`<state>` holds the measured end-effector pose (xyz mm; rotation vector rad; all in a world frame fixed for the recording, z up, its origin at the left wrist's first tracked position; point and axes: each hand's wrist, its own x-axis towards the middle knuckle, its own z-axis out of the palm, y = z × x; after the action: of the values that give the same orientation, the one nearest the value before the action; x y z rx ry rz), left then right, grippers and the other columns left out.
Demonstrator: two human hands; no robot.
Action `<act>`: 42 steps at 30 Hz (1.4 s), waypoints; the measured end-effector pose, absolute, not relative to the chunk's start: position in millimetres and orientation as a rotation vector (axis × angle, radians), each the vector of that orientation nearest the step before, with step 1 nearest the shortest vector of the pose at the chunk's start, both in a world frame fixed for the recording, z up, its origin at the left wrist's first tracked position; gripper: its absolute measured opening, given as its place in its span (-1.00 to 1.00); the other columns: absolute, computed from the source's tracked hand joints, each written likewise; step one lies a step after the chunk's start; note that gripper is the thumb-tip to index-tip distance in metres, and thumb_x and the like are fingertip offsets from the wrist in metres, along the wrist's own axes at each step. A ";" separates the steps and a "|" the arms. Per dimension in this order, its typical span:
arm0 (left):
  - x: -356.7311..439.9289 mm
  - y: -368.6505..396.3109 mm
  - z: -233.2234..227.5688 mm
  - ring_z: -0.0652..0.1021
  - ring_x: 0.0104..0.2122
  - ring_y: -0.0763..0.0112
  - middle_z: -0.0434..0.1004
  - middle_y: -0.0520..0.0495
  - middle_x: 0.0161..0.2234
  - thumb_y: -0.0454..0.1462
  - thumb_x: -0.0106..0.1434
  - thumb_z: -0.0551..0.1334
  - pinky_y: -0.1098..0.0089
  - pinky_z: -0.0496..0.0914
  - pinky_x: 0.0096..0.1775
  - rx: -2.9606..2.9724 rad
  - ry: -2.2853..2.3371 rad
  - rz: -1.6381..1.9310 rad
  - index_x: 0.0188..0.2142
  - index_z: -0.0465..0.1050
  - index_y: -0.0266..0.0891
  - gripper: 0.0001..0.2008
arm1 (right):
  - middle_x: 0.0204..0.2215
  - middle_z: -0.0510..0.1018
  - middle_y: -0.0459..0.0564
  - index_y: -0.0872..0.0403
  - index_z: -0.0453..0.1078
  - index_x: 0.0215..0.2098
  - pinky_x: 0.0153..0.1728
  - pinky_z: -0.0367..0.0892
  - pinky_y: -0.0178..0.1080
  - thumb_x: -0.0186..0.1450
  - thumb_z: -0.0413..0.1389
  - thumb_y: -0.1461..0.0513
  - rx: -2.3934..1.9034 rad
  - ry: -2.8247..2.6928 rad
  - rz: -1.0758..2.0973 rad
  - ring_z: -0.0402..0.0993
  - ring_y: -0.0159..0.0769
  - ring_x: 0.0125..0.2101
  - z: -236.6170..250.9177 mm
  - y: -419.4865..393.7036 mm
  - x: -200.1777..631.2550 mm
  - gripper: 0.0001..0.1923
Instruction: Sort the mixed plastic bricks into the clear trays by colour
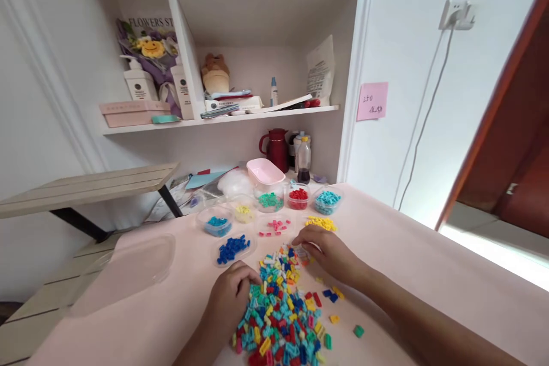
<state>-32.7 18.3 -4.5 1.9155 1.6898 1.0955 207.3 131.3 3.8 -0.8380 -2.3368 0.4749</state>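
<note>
A heap of small multicoloured toy building bricks (283, 320) spreads over the pink tabletop in front of me. My left hand (234, 291) rests at the heap's left edge, its fingers curled in; whatever they may hold is hidden. Over the far end of the heap reaches my right hand (328, 249), its fingers bent downward and the thumb apart from them, with no brick visible between. Just beyond that hand, a tub of yellow bricks (321, 223) is partly covered by it. Dark blue bricks (233, 249) lie in a shallow clear tub beyond my left hand.
Clear tubs hold blue (217, 225), pale yellow (243, 213), green (270, 200), red (298, 198), light blue (327, 201) and pink bricks (277, 227). Behind them are a pink basin (265, 171) and a bottle (303, 161). A clear lid (143, 260) lies left; a loose green brick (359, 330) lies right.
</note>
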 end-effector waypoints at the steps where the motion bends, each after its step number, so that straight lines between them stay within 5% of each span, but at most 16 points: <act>1: -32.7 18.6 -4.3 0.55 -0.30 0.29 0.55 -0.06 -0.37 -0.39 0.16 0.01 0.34 0.39 -0.22 1.919 1.688 1.095 -0.45 0.54 -0.16 -0.69 | -0.17 0.54 0.06 0.02 0.49 -0.12 -0.13 0.32 -0.18 0.28 -0.06 0.37 -0.795 -2.365 0.433 0.44 -0.21 -0.16 3.4 128.5 205.0 -0.66; 7: -32.6 19.7 -4.5 0.55 -0.28 0.27 0.56 -0.07 -0.36 -0.34 0.17 0.01 0.33 0.40 -0.18 1.960 1.693 1.048 -0.48 0.51 -0.16 -0.71 | -0.04 0.48 0.07 -0.06 0.44 -0.01 -0.05 0.24 -0.06 0.19 0.07 0.36 -0.685 -2.624 0.239 0.38 -0.09 -0.07 6.6 108.6 198.1 -0.58; 13: -32.7 20.1 -5.6 0.55 -0.27 0.29 0.55 -0.06 -0.34 -0.37 0.18 0.00 0.34 0.39 -0.18 1.986 1.702 1.021 -0.46 0.50 -0.15 -0.69 | -0.19 0.55 0.00 0.00 0.50 -0.14 -0.16 0.33 -0.24 0.22 -0.06 0.45 -0.715 -2.577 0.414 0.45 -0.26 -0.19 13.6 113.5 205.6 -0.59; 19: -33.9 19.8 -8.6 0.54 -0.27 0.31 0.53 -0.06 -0.34 -0.42 0.18 -0.01 0.36 0.37 -0.19 2.017 1.688 1.012 -0.39 0.53 -0.17 -0.67 | 0.18 0.30 0.08 -0.04 0.18 0.24 0.11 0.13 -0.01 0.35 -0.02 0.09 -0.691 -2.571 0.401 0.20 -0.07 0.14 10.8 106.4 198.6 -0.51; 24: -34.5 19.3 -12.0 0.53 -0.27 0.32 0.53 -0.05 -0.32 -0.44 0.18 0.00 0.36 0.35 -0.18 2.025 1.692 1.029 -0.37 0.55 -0.15 -0.65 | 0.23 0.24 0.04 -0.07 0.11 0.28 0.20 -0.12 0.12 0.37 -0.12 -0.04 -0.571 -2.732 0.464 -0.02 0.01 0.26 12.1 93.3 191.6 -0.44; 31: -32.7 17.9 -10.4 0.53 -0.25 0.34 0.52 -0.05 -0.31 -0.45 0.18 -0.02 0.40 0.34 -0.19 2.010 1.715 1.013 -0.36 0.55 -0.15 -0.64 | -0.06 0.54 0.05 0.02 0.46 -0.07 0.02 0.22 -0.11 0.44 -0.21 0.07 -0.430 -2.649 0.501 0.43 -0.20 -0.07 21.8 97.0 194.2 -0.56; 42: -34.1 17.8 -13.4 0.52 -0.25 0.35 0.51 -0.05 -0.31 -0.46 0.18 -0.02 0.41 0.33 -0.20 2.020 1.738 0.962 -0.36 0.53 -0.16 -0.65 | 0.08 0.40 0.06 -0.04 0.26 0.15 0.04 0.28 -0.01 0.43 -0.21 0.07 -0.801 -2.263 0.580 0.31 -0.11 0.06 10.5 125.5 211.2 -0.58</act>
<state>-34.1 17.8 -13.4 2.0201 1.7381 0.9622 211.2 125.5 10.5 -0.8007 -2.2634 0.5796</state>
